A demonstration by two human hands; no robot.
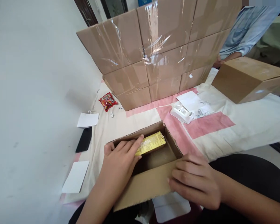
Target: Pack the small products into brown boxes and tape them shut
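Observation:
An open cardboard box [151, 183] sits on the cloth just in front of me. A yellow packet [151, 143] stands inside it against the far wall. My left hand [120, 161] reaches into the box, fingers stretched flat against the packet's left end. My right hand [196, 183] rests on the box's near right corner, fingers curled over the front flap and holding it down.
A wall of taped cardboard boxes [154, 53] stands behind. Another person's sleeve [245, 31] and a closed box [249, 77] are at the right. A tape dispenser [182, 113], white papers [87, 119], a red snack packet [108, 101] and a black phone [84, 140] lie on the pink-and-cream cloth [247, 124].

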